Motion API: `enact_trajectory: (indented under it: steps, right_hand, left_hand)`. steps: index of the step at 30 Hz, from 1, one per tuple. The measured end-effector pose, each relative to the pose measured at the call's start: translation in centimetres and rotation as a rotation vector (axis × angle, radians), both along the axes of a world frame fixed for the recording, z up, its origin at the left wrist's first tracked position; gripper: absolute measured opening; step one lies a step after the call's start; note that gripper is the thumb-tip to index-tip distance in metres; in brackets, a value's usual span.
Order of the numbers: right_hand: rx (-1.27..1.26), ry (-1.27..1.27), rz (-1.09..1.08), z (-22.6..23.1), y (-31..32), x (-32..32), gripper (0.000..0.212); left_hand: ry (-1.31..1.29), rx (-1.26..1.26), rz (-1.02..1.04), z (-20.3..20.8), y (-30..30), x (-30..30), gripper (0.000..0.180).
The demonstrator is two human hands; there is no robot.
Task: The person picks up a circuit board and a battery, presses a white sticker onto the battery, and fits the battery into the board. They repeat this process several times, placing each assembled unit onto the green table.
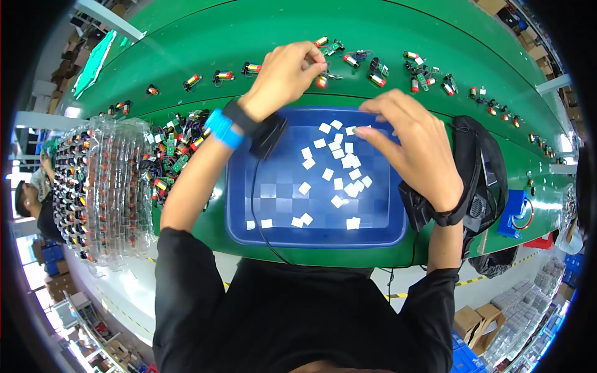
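Note:
My left hand (286,73) reaches over the far side of the blue tray to the green bench. Its thumb and fingers are pinched on the thin wires of a small red-and-silver battery (321,81). Above the tray's far right part is my right hand (413,146), thumb and forefinger apart, with nothing visible between them. Near its thumb tip lie small white square pieces (349,147), scattered over the bottom of the blue plastic tray (234,227). Beyond the left hand, another battery with a green circuit board (334,48) rests on the bench.
A heap of wired batteries and boards (177,146) lies left of the tray. Stacked clear plastic trays (115,186) full of parts stand farther left. A black bag (482,174) and blue box (515,214) sit at the right. A dark cable (254,199) crosses the tray.

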State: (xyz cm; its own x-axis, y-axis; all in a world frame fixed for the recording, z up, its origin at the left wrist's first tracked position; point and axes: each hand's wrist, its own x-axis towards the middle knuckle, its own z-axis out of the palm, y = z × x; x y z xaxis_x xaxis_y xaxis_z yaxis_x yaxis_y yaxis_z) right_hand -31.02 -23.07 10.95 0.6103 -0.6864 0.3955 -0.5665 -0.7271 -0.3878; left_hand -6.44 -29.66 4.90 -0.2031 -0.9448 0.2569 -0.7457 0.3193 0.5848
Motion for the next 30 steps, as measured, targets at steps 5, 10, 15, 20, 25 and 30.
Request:
enact_trajectory:
  steps: [5,10,15,20,25,30]
  right_hand:
    - [-0.100,-0.136,-0.063,-1.1,0.1,1.5,0.021]
    - [-0.222,-0.091,0.231,0.4,0.2,0.0,0.019]
    - [-0.356,-0.128,0.297,0.8,0.3,0.1,0.023]
    - [-0.557,-0.091,0.317,0.5,1.3,1.3,0.027]
    - [-0.479,-0.112,0.237,0.4,1.6,1.7,0.024]
    - [-0.283,-0.075,0.019,-1.0,2.3,2.5,0.021]
  left_hand:
    - [0.710,0.282,-0.078,2.7,7.5,-1.6,0.018]
    - [0.549,-0.051,-0.156,5.1,12.2,-2.5,0.015]
    - [0.054,-0.574,-0.319,5.5,12.2,-0.7,0.020]
    - [0.678,0.590,-0.096,6.8,12.2,0.2,0.024]
    - [0.960,0.882,-0.320,5.8,11.5,0.5,0.025]
    - [0.734,0.503,-0.255,4.9,11.8,0.0,0.022]
